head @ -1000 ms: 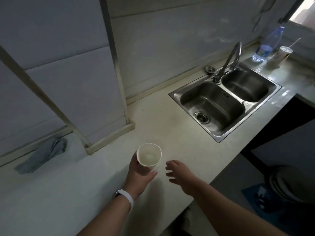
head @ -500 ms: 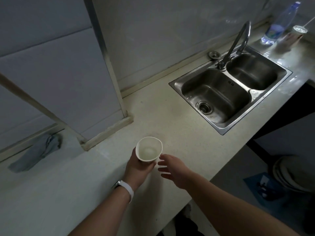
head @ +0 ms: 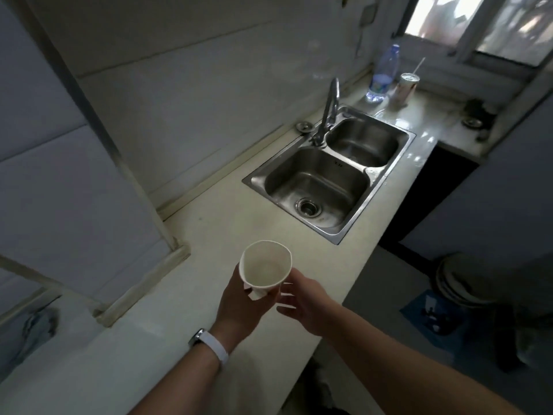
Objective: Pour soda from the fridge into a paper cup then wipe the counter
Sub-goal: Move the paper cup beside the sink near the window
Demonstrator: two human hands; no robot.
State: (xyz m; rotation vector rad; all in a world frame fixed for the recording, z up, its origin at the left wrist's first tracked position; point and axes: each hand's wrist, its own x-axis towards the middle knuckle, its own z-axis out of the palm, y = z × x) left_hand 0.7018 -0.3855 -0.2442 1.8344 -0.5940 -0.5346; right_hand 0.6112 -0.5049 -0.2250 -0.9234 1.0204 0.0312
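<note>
Pale counter (head: 209, 232) runs under the tiled wall, with a blue cloth (head: 39, 327) lying far left. The left hand (head: 239, 307) grips the paper cup (head: 264, 269), which looks empty, tilted above the counter. The right hand (head: 305, 304) hovers just beside it, fingers loose, holding nothing. The sink (head: 314, 184) sits to the right. No soda is in view, so the next move is likely to set the cup down and go to the fridge.

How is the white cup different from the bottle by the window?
The paper cup is white, open-topped and looks empty, held in the left hand; the bottle is clear with a blue label and stands upright on the counter. The cup is squat, the bottle tall and slim. Both are drink containers.
</note>
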